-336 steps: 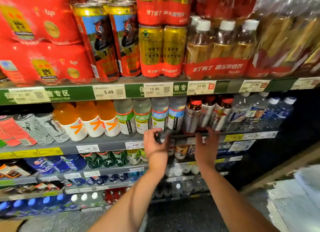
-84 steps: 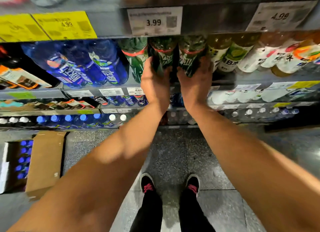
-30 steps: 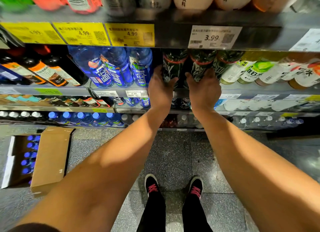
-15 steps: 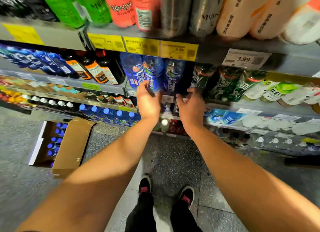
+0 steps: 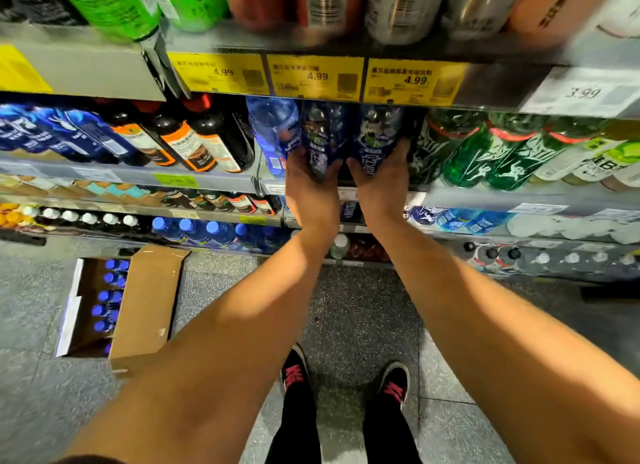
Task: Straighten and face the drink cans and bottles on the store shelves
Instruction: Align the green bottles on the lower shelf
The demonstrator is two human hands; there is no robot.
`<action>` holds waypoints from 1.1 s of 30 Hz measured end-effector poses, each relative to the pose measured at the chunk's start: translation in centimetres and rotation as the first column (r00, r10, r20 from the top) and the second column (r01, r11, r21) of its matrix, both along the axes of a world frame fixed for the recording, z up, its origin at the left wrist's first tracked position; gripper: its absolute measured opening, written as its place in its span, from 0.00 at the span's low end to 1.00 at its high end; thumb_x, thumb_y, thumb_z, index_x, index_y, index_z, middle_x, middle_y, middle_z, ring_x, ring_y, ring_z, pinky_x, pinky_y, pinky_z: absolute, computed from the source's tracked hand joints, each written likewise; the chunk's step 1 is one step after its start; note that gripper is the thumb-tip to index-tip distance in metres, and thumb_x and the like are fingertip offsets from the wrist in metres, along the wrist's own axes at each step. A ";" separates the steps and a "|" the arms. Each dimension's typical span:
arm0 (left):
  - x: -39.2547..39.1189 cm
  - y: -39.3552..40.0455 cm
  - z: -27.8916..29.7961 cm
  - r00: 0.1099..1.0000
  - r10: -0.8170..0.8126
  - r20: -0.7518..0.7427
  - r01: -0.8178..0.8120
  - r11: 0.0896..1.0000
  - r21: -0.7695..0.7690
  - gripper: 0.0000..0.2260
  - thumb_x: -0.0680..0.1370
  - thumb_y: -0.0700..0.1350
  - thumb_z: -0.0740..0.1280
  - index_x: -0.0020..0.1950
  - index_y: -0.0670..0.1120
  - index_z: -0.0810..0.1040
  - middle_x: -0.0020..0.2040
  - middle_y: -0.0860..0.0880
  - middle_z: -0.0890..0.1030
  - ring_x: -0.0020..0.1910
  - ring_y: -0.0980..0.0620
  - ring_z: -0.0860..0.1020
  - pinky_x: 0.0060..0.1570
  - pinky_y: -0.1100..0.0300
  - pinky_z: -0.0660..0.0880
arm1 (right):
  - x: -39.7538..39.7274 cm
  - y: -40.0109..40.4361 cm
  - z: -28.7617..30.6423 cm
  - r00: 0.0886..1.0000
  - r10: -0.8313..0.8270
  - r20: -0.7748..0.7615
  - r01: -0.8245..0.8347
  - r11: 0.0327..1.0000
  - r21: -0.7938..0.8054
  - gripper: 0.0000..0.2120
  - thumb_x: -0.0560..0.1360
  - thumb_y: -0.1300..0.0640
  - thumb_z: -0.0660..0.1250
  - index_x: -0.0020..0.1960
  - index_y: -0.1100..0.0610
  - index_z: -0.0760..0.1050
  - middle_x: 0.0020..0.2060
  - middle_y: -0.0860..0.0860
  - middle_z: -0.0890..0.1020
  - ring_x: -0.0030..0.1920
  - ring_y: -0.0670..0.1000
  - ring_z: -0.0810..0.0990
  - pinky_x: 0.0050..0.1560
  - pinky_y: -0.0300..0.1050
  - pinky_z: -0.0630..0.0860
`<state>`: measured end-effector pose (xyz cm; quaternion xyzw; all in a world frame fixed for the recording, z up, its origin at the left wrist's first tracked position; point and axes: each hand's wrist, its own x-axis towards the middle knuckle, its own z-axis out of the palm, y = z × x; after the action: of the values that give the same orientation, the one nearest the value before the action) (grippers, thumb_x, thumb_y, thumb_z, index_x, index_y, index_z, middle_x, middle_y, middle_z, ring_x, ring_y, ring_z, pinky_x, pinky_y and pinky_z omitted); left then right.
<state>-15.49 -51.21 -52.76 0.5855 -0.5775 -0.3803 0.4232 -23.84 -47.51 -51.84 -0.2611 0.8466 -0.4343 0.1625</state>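
Two dark blue drink bottles stand side by side on the shelf under the yellow 4.99 tags. My left hand point(image 5: 310, 190) grips the left blue bottle point(image 5: 320, 134) round its lower part. My right hand point(image 5: 381, 183) grips the right blue bottle point(image 5: 375, 138) the same way. A lighter blue bottle point(image 5: 273, 128) stands just left of them. Green bottles point(image 5: 474, 152) with red bands lean in a row to the right. Dark bottles with orange labels point(image 5: 194, 141) fill the shelf to the left.
Energy drink cans point(image 5: 114, 3) line the shelf above. Lower shelves point(image 5: 221, 218) hold more bottles. An open cardboard box point(image 5: 138, 308) of blue-capped bottles sits on the grey floor at the left. My feet in black shoes point(image 5: 298, 373) stand below the shelf.
My hands left the green bottles and moved left to the blue bottles. Half a second ago they hovered at the shelf edge; now each grips a blue bottle.
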 end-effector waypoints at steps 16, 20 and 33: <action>1.6 -0.7 0.6 0.973 -0.172 0.151 0.175 0.985 -0.007 0.17 0.72 0.52 0.76 0.57 0.46 0.78 0.48 0.51 0.84 0.46 0.52 0.82 0.41 0.59 0.75 | 0.2 0.7 1.1 0.989 -0.125 -0.085 0.122 0.992 -0.037 0.38 0.71 0.53 0.76 0.73 0.65 0.62 0.59 0.61 0.80 0.56 0.61 0.80 0.52 0.48 0.76; 4.5 -0.5 0.7 0.999 0.005 0.044 0.002 0.988 -0.156 0.10 0.74 0.46 0.74 0.46 0.44 0.75 0.41 0.48 0.79 0.38 0.55 0.74 0.41 0.59 0.73 | 0.2 1.0 1.1 0.990 -0.099 -0.096 0.097 0.995 -0.024 0.40 0.72 0.51 0.75 0.74 0.66 0.60 0.62 0.62 0.79 0.59 0.61 0.79 0.56 0.44 0.73; 6.1 -5.7 0.6 0.914 -0.239 0.328 0.298 0.943 -0.146 0.11 0.75 0.45 0.72 0.55 0.53 0.74 0.50 0.53 0.82 0.49 0.58 0.81 0.49 0.62 0.78 | -0.1 1.3 0.5 0.988 -0.075 -0.131 0.065 0.995 -0.079 0.32 0.73 0.55 0.74 0.69 0.68 0.65 0.54 0.60 0.81 0.50 0.56 0.81 0.41 0.17 0.66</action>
<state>-9.40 -56.86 -52.20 0.5081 -0.7451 -0.2822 0.3270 -23.92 -46.20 -51.31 -0.2657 0.8476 -0.4524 0.0801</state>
